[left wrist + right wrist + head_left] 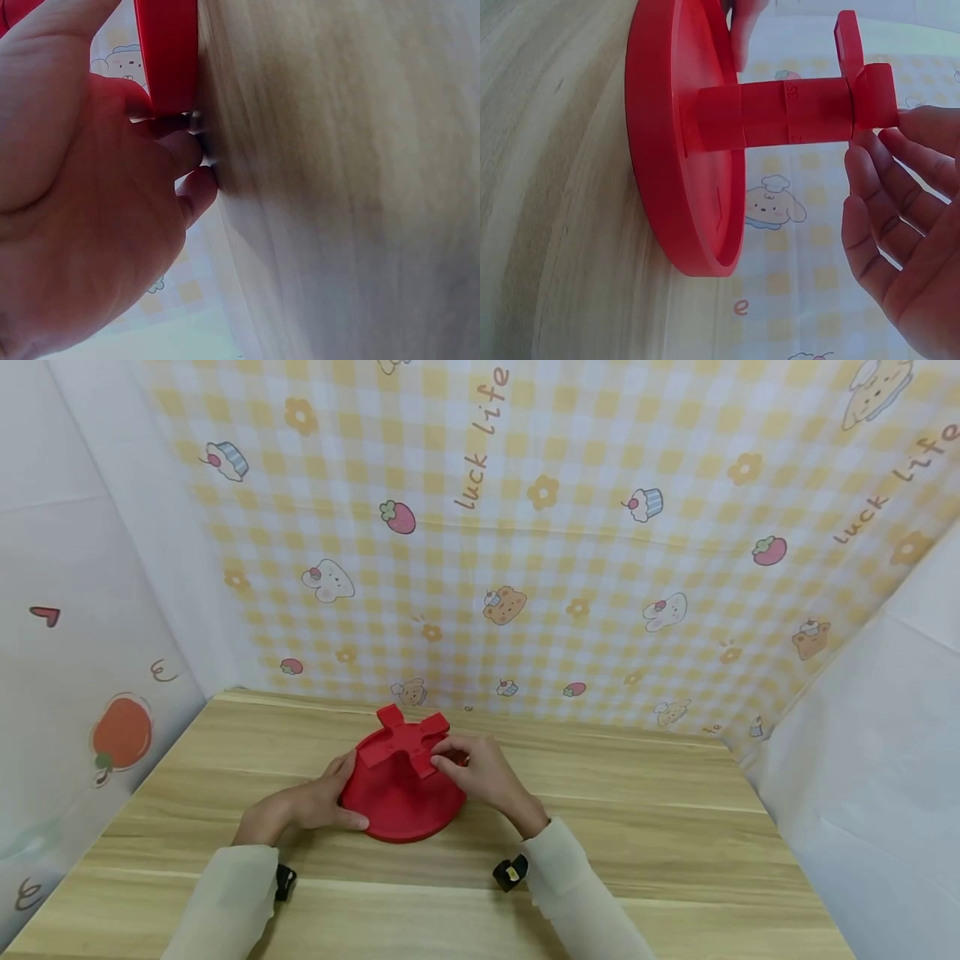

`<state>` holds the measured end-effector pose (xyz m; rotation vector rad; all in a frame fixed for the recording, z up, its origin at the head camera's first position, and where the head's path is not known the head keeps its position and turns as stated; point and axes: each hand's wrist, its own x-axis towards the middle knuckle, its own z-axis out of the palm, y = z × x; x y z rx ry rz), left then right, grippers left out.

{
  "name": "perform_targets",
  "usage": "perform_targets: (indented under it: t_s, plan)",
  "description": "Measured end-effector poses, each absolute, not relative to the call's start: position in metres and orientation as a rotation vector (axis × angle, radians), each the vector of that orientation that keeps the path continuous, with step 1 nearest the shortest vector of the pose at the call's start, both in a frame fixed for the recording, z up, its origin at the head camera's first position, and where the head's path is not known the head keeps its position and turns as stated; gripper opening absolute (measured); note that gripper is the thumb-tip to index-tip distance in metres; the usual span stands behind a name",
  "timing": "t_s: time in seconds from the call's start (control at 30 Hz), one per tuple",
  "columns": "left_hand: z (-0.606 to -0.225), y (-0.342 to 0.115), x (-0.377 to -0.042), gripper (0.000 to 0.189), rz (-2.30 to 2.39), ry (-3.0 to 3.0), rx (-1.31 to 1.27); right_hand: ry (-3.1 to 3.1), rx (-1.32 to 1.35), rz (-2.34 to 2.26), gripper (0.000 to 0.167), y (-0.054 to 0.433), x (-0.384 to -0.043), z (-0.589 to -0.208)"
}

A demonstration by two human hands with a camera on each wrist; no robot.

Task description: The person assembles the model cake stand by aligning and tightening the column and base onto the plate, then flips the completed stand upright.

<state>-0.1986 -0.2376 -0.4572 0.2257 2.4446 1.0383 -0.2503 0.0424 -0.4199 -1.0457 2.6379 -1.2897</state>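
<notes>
red stand (761, 114) points straight up, long axis vertical; left hand (318, 800) grips base (408, 814), right hand (483, 770) pinches cross (406, 739).

you're in a draped booth: a wood-grain bench (615, 814), checked cartoon cloth (525, 547) behind it, white sheets (67, 552) at both sides.

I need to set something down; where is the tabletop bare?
Bare wood runs from the right hand to the white side sheet; another patch lies left of the left hand. It is crowded around the red stand, between both hands.
</notes>
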Motion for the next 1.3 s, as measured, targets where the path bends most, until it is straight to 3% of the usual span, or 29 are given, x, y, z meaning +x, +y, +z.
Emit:
perform_targets:
  t_s: [0.27, 0.53, 0.8, 1.3]
  plan:
    - [-0.457, -0.238, -0.198, 0.122, 1.055, 2.439, 0.284, 2.639, -1.030, -1.263, 0.012, 0.042, -0.248, -0.417]
    - [-0.453, -0.238, -0.198, 0.122, 1.064, 2.427, 0.278, 2.750, -0.787, -1.638, 0.023, 0.046, -0.262, -0.417]
    - [-0.453, -0.236, -0.198, 0.122, 1.074, 2.428, 0.277, 2.650, -0.867, -1.468, 0.037, 0.047, -0.262, -0.423]
    - [-0.456, -0.236, -0.199, 0.122, 1.056, 2.436, 0.264, 2.658, -0.909, -1.399, 0.036, 0.047, -0.252, -0.425]
